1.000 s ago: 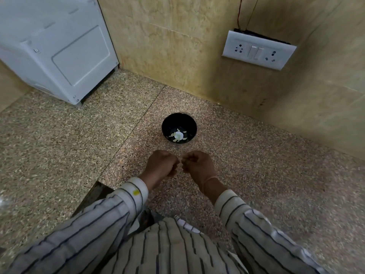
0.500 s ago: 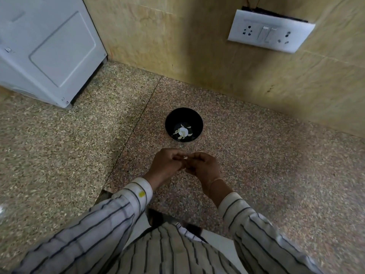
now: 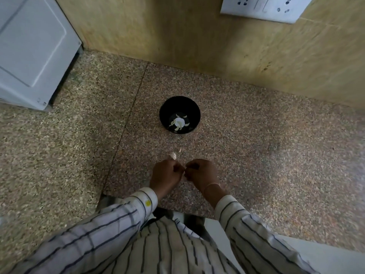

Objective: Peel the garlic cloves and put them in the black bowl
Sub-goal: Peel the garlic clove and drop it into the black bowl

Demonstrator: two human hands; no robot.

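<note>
- The garlic clove is pinched right between your two hands. Only a pale sliver shows where the fingertips meet, so I can't tell how much skin is on it.
- Your left hand and right hand are both curled, knuckles up, and both grip the clove. They're low over the counter, near its front edge.
- Just past your left knuckles a loose garlic piece lies on the stone, with a tiny flake of skin just beyond it.
- The black bowl sits upright straight ahead of your hands, well apart from them, with pale garlic bits on its bottom.
- Those two scraps lie in the stretch between hands and bowl, and bare stone runs wide to your right.
- A seam in the counter runs just left of the bowl and passes left of your left hand.
- The white appliance stands in the far left corner, well apart from everything.
- The tiled wall rises behind the bowl, with a switch plate up on its right.
</note>
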